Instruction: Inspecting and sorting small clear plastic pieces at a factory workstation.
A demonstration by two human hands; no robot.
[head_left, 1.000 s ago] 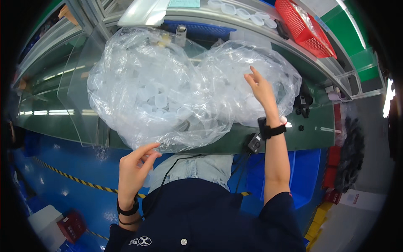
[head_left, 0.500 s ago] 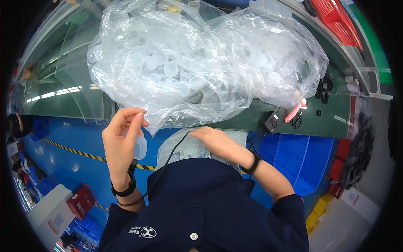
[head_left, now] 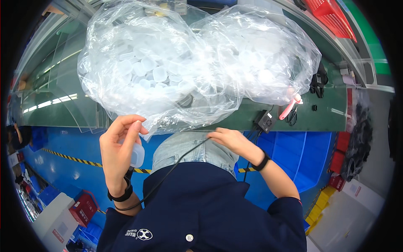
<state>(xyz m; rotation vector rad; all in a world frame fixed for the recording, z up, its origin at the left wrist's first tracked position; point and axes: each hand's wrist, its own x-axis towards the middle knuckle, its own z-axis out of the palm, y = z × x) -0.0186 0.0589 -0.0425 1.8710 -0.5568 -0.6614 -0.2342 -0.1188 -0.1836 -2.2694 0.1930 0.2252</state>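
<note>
My left hand (head_left: 115,153) is closed on a small translucent plastic piece with rounded corners (head_left: 137,156), like a lid or shallow box. It sits low against the palm, thumb and forefinger tips close together near the front of a clear plastic bag (head_left: 168,122). Many similar frosted pieces (head_left: 160,74) lie inside that bag. Over my lap, my right hand (head_left: 233,140) pinches a thin black cord (head_left: 179,160), which runs to the black band (head_left: 121,191) on my left wrist. Another clear bag (head_left: 268,54) of frosted pieces stands beside the first.
Both bags rest on a green bench (head_left: 336,115). At its right lie a pink-handled tool (head_left: 287,110), a small black box (head_left: 266,122) and dark cables. Blue bins (head_left: 308,159) stand below the bench edge. A red basket (head_left: 331,17) is at the far right.
My right hand has moved right and slightly down, drawing the cord out longer. My left hand stays near the bag with the plastic piece. The whole view has shifted slightly.
</note>
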